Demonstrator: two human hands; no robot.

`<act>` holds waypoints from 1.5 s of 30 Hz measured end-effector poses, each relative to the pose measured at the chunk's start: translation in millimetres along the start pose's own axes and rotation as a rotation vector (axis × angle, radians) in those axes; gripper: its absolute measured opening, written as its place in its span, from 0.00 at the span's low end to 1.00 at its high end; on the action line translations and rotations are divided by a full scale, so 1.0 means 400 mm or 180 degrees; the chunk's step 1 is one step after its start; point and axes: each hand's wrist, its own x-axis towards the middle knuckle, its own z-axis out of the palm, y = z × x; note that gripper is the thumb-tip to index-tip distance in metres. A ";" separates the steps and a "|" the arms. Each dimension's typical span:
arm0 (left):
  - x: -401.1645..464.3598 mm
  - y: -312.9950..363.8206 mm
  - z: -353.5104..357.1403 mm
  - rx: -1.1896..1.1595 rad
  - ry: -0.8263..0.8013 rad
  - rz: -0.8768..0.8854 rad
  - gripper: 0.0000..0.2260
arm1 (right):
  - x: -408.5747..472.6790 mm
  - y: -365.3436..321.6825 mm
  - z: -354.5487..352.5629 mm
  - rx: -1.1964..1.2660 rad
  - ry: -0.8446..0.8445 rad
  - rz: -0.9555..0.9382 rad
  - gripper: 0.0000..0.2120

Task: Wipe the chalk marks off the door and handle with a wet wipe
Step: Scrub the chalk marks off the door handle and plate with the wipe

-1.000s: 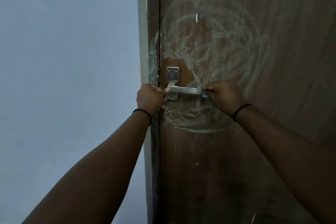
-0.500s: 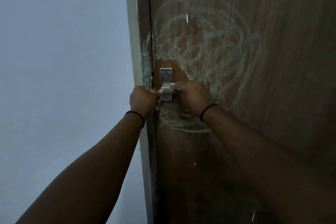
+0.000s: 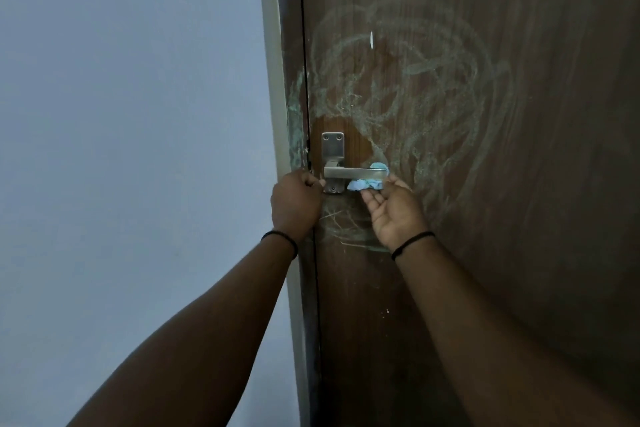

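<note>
A dark brown wooden door [image 3: 519,253] carries pale chalk scribbles [image 3: 433,87] above, right of and below its metal lever handle [image 3: 353,172]. A small patch around the handle plate looks free of chalk. My right hand [image 3: 394,215], palm up, pinches a crumpled light blue wet wipe [image 3: 369,182] against the underside and tip of the lever. My left hand [image 3: 294,204] is closed on the door's edge, just left of the handle plate.
A brown door frame [image 3: 289,45] with a pale strip runs down the door's left side and has greenish chalk smears near the latch. Left of it is a plain grey-blue wall [image 3: 121,149].
My right hand slid from the lever's tip to its base and back to the tip, then turned palm up under it, baring the blue wipe. My left hand stayed on the door's edge.
</note>
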 end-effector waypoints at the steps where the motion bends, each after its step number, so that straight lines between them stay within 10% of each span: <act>1: -0.001 -0.006 -0.003 0.0001 -0.0013 -0.0001 0.11 | 0.002 0.014 0.005 0.0217 0.0003 0.0042 0.15; 30: 0.022 0.001 -0.017 0.0295 0.0291 0.0270 0.08 | 0.018 0.131 0.121 0.0501 0.0002 0.0928 0.16; 35: 0.013 0.007 -0.017 0.0157 0.0221 0.0430 0.08 | 0.040 0.106 0.043 0.0349 0.0002 0.0289 0.14; 45: 0.018 0.018 0.029 -0.0032 0.0351 0.0358 0.08 | 0.097 0.055 0.016 -0.0192 -0.0955 0.0322 0.17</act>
